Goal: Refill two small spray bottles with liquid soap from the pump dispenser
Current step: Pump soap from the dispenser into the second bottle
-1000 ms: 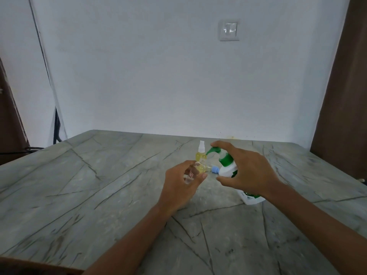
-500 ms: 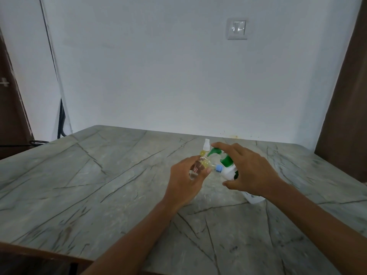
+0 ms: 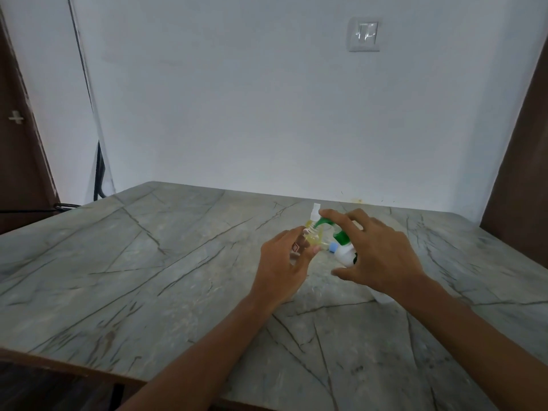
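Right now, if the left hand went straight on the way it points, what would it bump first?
Probably the pump dispenser's green spout: the left hand holds a small bottle up close to it. A capped spray bottle stands just behind; depth is unclear.

Grey table [image 3: 148, 277] bears pump dispenser [image 3: 344, 254], spray bottle [image 3: 316, 210].
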`<state>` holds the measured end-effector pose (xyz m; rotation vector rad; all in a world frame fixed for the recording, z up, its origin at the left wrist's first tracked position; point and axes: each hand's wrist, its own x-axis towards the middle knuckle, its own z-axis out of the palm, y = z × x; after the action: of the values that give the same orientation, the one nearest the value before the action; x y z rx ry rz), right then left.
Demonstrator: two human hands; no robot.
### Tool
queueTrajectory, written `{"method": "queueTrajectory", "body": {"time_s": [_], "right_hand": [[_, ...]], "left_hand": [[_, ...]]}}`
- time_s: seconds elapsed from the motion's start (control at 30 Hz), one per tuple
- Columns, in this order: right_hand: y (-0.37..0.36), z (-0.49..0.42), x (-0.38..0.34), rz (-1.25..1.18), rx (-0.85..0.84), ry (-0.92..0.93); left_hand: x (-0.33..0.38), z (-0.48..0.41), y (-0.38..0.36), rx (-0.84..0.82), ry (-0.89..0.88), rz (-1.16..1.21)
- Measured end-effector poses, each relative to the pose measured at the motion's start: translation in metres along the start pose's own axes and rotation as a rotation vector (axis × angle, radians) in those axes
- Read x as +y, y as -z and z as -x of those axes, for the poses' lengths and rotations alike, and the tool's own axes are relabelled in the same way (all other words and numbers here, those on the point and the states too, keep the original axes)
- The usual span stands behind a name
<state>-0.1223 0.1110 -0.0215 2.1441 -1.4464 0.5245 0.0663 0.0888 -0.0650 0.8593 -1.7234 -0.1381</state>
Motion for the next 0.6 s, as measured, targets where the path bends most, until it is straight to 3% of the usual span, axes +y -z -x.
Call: {"method": "queueTrajectory", "body": {"time_s": [0.6], "right_hand": [[-0.02, -0.002, 0.001, -0.03, 0.08, -0.043]], "left_hand": [[0.0, 0.001, -0.003, 0.027, -0.036, -0.02]]}}
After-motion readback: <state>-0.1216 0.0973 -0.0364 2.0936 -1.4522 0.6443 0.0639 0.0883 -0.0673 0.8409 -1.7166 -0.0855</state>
